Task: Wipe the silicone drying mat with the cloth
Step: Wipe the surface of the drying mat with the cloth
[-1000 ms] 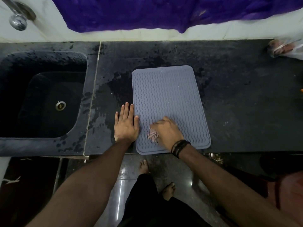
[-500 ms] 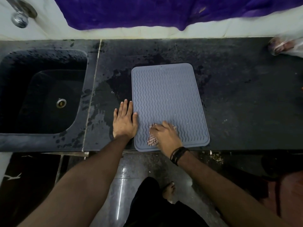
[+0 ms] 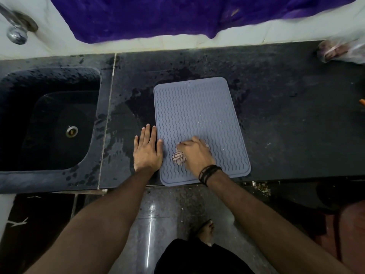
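Note:
A grey silicone drying mat (image 3: 197,111) with wavy ridges lies flat on the black counter (image 3: 286,119), its near edge at the counter's front. My right hand (image 3: 194,153) grips a small bunched patterned cloth (image 3: 178,158) and presses it on the mat's near part. Most of the cloth is hidden under my fingers. My left hand (image 3: 147,150) lies flat with straight fingers on the counter, its thumb touching the mat's left edge.
A dark sink (image 3: 49,123) with a metal drain sits to the left, a tap (image 3: 15,30) above it. The counter around the mat is wet. A clear plastic bag (image 3: 341,50) lies at the far right. Purple fabric (image 3: 177,14) hangs along the back wall.
My right hand has slid the cloth slightly away from me and to the right on the mat's near part. My left hand stays flat at the mat's left edge.

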Demonstrator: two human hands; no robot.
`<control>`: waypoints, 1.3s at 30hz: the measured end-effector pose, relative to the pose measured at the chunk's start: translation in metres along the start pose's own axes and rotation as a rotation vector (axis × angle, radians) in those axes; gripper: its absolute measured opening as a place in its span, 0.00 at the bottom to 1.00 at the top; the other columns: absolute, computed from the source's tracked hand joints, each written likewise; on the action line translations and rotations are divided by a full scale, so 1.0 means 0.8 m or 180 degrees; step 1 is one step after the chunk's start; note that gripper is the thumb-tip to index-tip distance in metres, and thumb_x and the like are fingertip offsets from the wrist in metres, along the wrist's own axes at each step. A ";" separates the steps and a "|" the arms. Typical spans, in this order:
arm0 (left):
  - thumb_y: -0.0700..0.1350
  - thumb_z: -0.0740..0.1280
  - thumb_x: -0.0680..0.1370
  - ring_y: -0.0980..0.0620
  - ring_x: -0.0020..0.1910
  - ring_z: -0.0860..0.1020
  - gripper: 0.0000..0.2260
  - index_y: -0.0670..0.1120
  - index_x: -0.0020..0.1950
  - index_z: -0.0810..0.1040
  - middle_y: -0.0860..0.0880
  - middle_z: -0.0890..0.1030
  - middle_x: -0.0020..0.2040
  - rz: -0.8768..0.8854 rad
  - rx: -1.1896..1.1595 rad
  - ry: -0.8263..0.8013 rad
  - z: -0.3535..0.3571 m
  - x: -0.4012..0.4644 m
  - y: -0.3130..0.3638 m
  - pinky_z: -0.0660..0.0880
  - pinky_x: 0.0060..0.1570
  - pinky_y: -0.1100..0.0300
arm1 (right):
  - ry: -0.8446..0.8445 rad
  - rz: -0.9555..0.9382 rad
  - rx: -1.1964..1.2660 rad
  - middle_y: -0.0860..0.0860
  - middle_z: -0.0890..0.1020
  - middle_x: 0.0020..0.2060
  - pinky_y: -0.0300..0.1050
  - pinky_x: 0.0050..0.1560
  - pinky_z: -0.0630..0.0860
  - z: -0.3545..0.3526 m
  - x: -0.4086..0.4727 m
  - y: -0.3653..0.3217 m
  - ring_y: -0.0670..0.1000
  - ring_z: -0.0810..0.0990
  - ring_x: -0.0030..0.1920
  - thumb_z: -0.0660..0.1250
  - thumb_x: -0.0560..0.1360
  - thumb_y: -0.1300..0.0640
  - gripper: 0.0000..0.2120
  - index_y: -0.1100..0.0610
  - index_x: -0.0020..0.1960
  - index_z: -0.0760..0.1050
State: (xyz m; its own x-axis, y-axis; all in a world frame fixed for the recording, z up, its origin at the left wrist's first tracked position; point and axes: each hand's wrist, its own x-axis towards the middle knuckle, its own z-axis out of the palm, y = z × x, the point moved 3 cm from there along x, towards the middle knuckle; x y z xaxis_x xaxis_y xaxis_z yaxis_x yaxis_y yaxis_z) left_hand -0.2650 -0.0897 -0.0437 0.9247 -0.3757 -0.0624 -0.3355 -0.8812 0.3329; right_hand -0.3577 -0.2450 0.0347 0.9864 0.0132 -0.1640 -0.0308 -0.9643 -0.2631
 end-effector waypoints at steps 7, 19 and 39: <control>0.58 0.44 0.83 0.53 0.81 0.46 0.29 0.49 0.82 0.52 0.49 0.50 0.83 -0.0018 0.0015 -0.0013 0.002 0.000 -0.001 0.43 0.79 0.48 | -0.0027 -0.0132 0.0017 0.51 0.75 0.65 0.52 0.70 0.60 0.027 -0.051 0.001 0.55 0.66 0.66 0.70 0.71 0.62 0.26 0.55 0.68 0.72; 0.57 0.45 0.83 0.52 0.81 0.47 0.28 0.48 0.82 0.52 0.49 0.50 0.83 -0.0015 0.0022 -0.0012 0.002 0.001 -0.001 0.43 0.79 0.48 | -0.0171 -0.0298 0.0202 0.51 0.76 0.64 0.53 0.70 0.62 0.013 -0.071 0.003 0.55 0.67 0.66 0.69 0.71 0.58 0.24 0.56 0.67 0.72; 0.57 0.45 0.83 0.52 0.81 0.46 0.28 0.48 0.82 0.53 0.49 0.51 0.83 -0.0037 -0.0008 -0.0011 0.000 0.001 0.001 0.43 0.79 0.48 | -0.0399 -0.0293 0.0209 0.49 0.78 0.62 0.52 0.68 0.64 0.017 -0.090 0.012 0.54 0.68 0.64 0.70 0.71 0.57 0.22 0.53 0.65 0.75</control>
State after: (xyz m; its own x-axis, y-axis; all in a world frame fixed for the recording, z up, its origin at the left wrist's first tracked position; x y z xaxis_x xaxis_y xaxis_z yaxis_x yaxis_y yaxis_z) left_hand -0.2648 -0.0906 -0.0435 0.9279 -0.3664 -0.0694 -0.3243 -0.8848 0.3345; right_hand -0.4316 -0.2519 0.0307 0.9578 0.1375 -0.2525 0.0442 -0.9382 -0.3433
